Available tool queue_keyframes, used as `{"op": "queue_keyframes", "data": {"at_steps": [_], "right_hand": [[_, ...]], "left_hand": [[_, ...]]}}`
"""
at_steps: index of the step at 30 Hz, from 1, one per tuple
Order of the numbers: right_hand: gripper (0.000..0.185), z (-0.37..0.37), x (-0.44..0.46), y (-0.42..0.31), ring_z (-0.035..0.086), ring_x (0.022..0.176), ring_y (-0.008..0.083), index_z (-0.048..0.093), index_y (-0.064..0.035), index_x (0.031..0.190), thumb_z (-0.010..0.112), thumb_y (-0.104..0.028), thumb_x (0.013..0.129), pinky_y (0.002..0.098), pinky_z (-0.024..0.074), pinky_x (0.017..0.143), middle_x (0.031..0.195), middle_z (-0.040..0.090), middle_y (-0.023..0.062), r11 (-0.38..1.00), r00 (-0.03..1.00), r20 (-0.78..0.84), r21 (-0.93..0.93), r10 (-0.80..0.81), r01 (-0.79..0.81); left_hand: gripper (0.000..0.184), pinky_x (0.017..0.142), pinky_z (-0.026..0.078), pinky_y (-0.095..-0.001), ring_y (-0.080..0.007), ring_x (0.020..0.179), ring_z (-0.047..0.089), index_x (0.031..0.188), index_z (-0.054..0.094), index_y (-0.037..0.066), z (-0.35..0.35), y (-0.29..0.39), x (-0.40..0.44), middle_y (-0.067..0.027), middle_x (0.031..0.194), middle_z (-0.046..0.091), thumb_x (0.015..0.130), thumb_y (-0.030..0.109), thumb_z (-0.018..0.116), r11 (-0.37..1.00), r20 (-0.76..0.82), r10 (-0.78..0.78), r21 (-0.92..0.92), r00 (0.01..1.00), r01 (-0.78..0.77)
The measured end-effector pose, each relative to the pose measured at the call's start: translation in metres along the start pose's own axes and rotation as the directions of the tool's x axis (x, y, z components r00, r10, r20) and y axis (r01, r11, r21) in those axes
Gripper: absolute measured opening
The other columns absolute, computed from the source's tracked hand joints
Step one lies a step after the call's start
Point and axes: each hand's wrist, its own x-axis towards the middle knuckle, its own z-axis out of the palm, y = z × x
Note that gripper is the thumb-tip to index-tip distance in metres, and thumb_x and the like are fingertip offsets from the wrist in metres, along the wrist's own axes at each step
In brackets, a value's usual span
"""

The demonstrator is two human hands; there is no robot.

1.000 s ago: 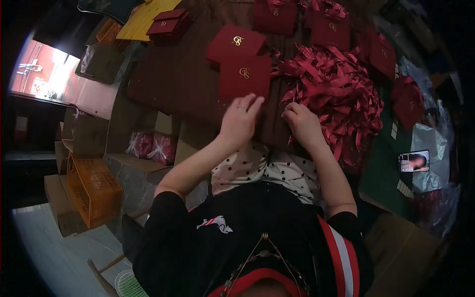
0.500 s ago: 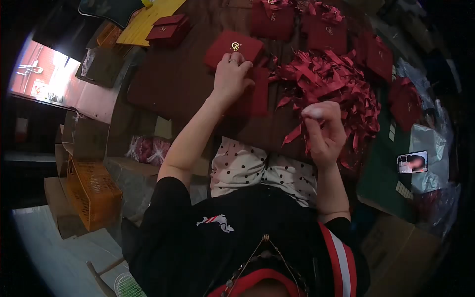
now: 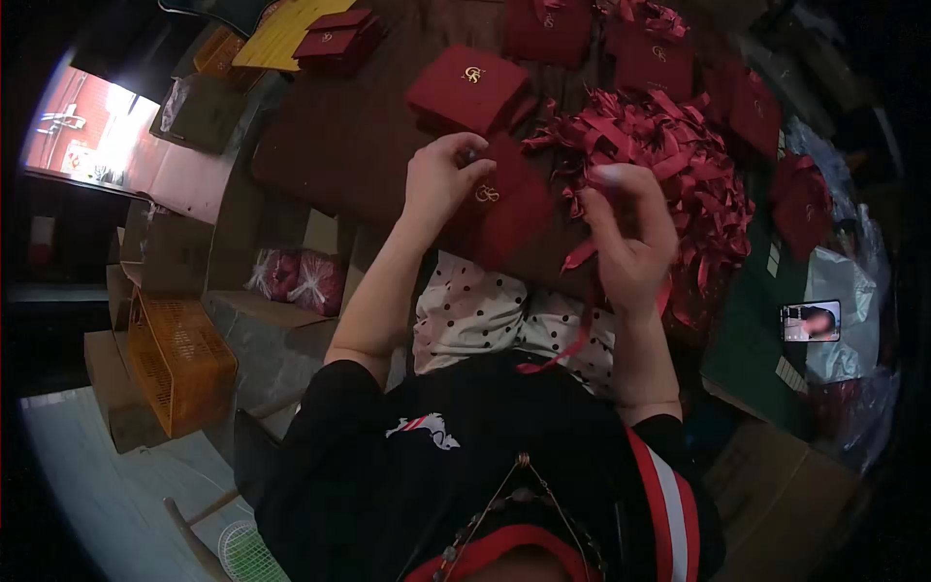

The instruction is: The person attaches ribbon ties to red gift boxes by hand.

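My left hand [image 3: 438, 182] hovers over the near edge of a stack of dark red pouches [image 3: 468, 87] with a gold monogram. Its fingers are curled, and a gap shows between thumb and forefinger. Just below its fingertips lies another red pouch [image 3: 514, 209], slightly blurred, its gold monogram facing up. My right hand [image 3: 635, 238] is closed in a pinch on a red ribbon [image 3: 585, 335], whose tail hangs down over my lap. Behind that hand spreads a large heap of cut red ribbons [image 3: 659, 145].
More red pouches with ribbons stand along the far side and right [image 3: 800, 204]. A folded red pouch [image 3: 335, 39] sits by a yellow board [image 3: 281, 37] at far left. A phone [image 3: 811, 322] rests on the right. An orange crate [image 3: 179, 359] stands at lower left.
My left hand has drawn back from the stack toward me, and a monogrammed pouch now lies beneath it. My right hand stays near the heap; a ribbon tail now hangs from it.
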Motion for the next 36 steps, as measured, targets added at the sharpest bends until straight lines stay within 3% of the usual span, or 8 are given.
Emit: {"op": "queue_keyframes", "data": {"at_steps": [8, 10, 12, 18, 22, 24, 27, 36], "right_hand": [[0.011, 0.065, -0.025, 0.088, 0.069, 0.083, 0.0281, 0.067, -0.0019, 0.097, 0.069, -0.010, 0.092, 0.0358, 0.0540, 0.066, 0.096, 0.068, 0.0118, 0.964, 0.982, 0.167, -0.263, 0.092, -0.046], [0.011, 0.069, -0.029, 0.091, 0.069, 0.081, 0.0294, 0.066, -0.0016, 0.095, 0.069, -0.011, 0.091, 0.0369, 0.0540, 0.066, 0.094, 0.067, 0.0128, 0.947, 0.960, 0.204, -0.295, 0.192, -0.127], [0.010, 0.070, -0.034, 0.096, 0.068, 0.081, 0.0300, 0.065, -0.0016, 0.094, 0.069, -0.011, 0.091, 0.0377, 0.0538, 0.066, 0.093, 0.066, 0.0129, 0.940, 0.963, 0.212, -0.329, 0.168, -0.092], [0.010, 0.068, -0.039, 0.097, 0.066, 0.080, 0.0323, 0.063, -0.0014, 0.095, 0.068, -0.009, 0.090, 0.0403, 0.0534, 0.068, 0.090, 0.063, 0.0136, 0.925, 0.957, 0.258, -0.380, 0.134, -0.027], [0.011, 0.067, -0.040, 0.096, 0.065, 0.081, 0.0347, 0.061, -0.0009, 0.094, 0.068, -0.008, 0.089, 0.0426, 0.0535, 0.069, 0.090, 0.062, 0.0146, 0.922, 0.947, 0.307, -0.386, 0.097, 0.031], [0.011, 0.066, -0.040, 0.094, 0.065, 0.081, 0.0352, 0.061, -0.0009, 0.094, 0.068, -0.007, 0.088, 0.0431, 0.0535, 0.069, 0.090, 0.062, 0.0147, 0.917, 0.942, 0.321, -0.397, 0.102, 0.036], [0.011, 0.066, -0.041, 0.093, 0.065, 0.081, 0.0358, 0.061, -0.0007, 0.094, 0.068, -0.007, 0.087, 0.0436, 0.0534, 0.070, 0.091, 0.062, 0.0151, 0.909, 0.936, 0.340, -0.412, 0.091, 0.061], [0.012, 0.061, -0.038, 0.094, 0.066, 0.080, 0.0357, 0.062, -0.0008, 0.092, 0.069, -0.008, 0.085, 0.0428, 0.0525, 0.069, 0.089, 0.065, 0.0149, 0.931, 0.904, 0.368, -0.356, 0.219, -0.081]], "left_hand": [[0.037, 0.074, 0.054, -0.0320, -0.0167, 0.081, 0.068, 0.113, 0.072, 0.000, 0.027, -0.025, -0.036, -0.0115, 0.090, 0.072, 0.083, 0.021, 0.079, 0.951, 0.031, -0.099, -0.290, 0.995, 0.104], [0.035, 0.073, 0.054, -0.0294, -0.0135, 0.083, 0.066, 0.115, 0.071, -0.002, 0.023, -0.017, -0.040, -0.0092, 0.090, 0.072, 0.085, 0.014, 0.077, 0.955, 0.076, -0.170, -0.232, 0.982, 0.184], [0.034, 0.070, 0.053, -0.0287, -0.0120, 0.073, 0.065, 0.113, 0.072, 0.002, 0.028, -0.030, -0.045, -0.0072, 0.084, 0.073, 0.081, 0.013, 0.076, 0.895, 0.133, -0.127, -0.412, 0.983, 0.171], [0.035, 0.076, 0.054, -0.0287, -0.0123, 0.081, 0.067, 0.111, 0.072, -0.001, 0.038, -0.038, -0.051, -0.0081, 0.093, 0.074, 0.079, 0.010, 0.077, 0.826, 0.155, -0.176, -0.513, 0.972, 0.232], [0.035, 0.081, 0.054, -0.0309, -0.0173, 0.088, 0.069, 0.112, 0.072, 0.000, 0.051, -0.048, -0.054, -0.0099, 0.098, 0.073, 0.079, 0.010, 0.076, 0.852, 0.081, -0.146, -0.495, 0.986, 0.167], [0.036, 0.084, 0.054, -0.0337, -0.0244, 0.093, 0.070, 0.113, 0.072, 0.001, 0.053, -0.045, -0.059, -0.0121, 0.102, 0.071, 0.078, 0.010, 0.075, 0.933, -0.069, -0.004, -0.359, 0.998, -0.021], [0.035, 0.087, 0.053, -0.0302, -0.0198, 0.099, 0.068, 0.117, 0.070, -0.001, 0.052, -0.036, -0.067, -0.0109, 0.107, 0.070, 0.082, 0.005, 0.075, 0.965, -0.091, 0.029, -0.258, 0.995, -0.051], [0.034, 0.079, 0.052, -0.0345, -0.0271, 0.089, 0.067, 0.116, 0.071, 0.002, 0.059, -0.022, -0.083, -0.0136, 0.097, 0.066, 0.083, 0.005, 0.071, 0.982, -0.176, 0.059, -0.164, 0.983, -0.088]]}}
